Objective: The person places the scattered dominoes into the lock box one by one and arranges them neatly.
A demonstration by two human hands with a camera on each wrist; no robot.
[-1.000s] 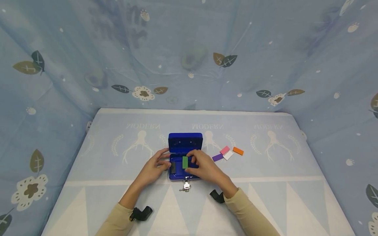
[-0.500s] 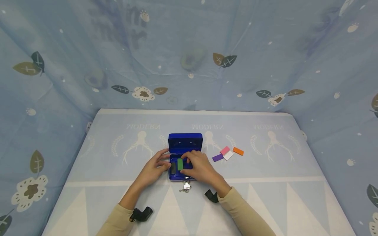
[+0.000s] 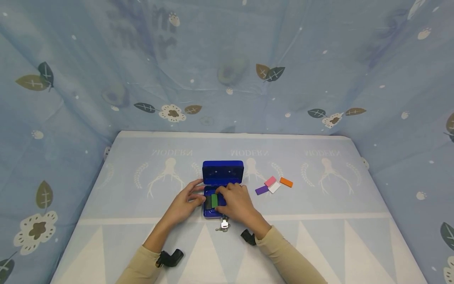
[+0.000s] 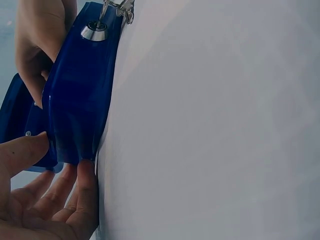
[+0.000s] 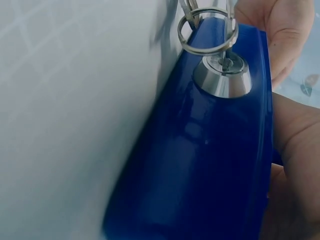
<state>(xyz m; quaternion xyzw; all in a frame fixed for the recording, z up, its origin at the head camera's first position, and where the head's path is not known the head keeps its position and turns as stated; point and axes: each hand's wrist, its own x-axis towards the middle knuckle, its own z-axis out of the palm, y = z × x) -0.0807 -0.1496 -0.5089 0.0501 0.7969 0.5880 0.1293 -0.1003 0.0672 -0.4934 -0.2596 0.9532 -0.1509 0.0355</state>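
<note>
Head view has the right hand (image 3: 237,202) over the blue box (image 3: 211,215), pinching a green block (image 3: 214,200) between the thumb at its near end and a finger at its far end. The block is inside the box, in the left half of what shows; whether it rests on the bottom or hangs just above it I cannot tell. Its long axis runs front to back, away from the person, in line with the dark block (image 3: 208,202) that lies immediately to its left. That side-by-side relation seems the one that counts: long sides parallel, edges touching or nearly so, with the dark block between the green block and the box's left wall. The right hand holds the green block from the right, while the left hand (image 3: 182,203) is nearer to the dark block. Its fingers are fairly straight and not wrapped round anything; the left wrist view shows its thumb on the rim and fingertips against the outer wall. Both wrist views hide the blocks behind the box, though the right one shows the lock (image 5: 222,82) and a key ring (image 5: 202,52) plainly. Behind the hands the lid (image 3: 222,173) stands raised. Right of the box, purple, pink, white and orange blocks (image 3: 270,181) lie on the desk (image 3: 330,197).
</note>
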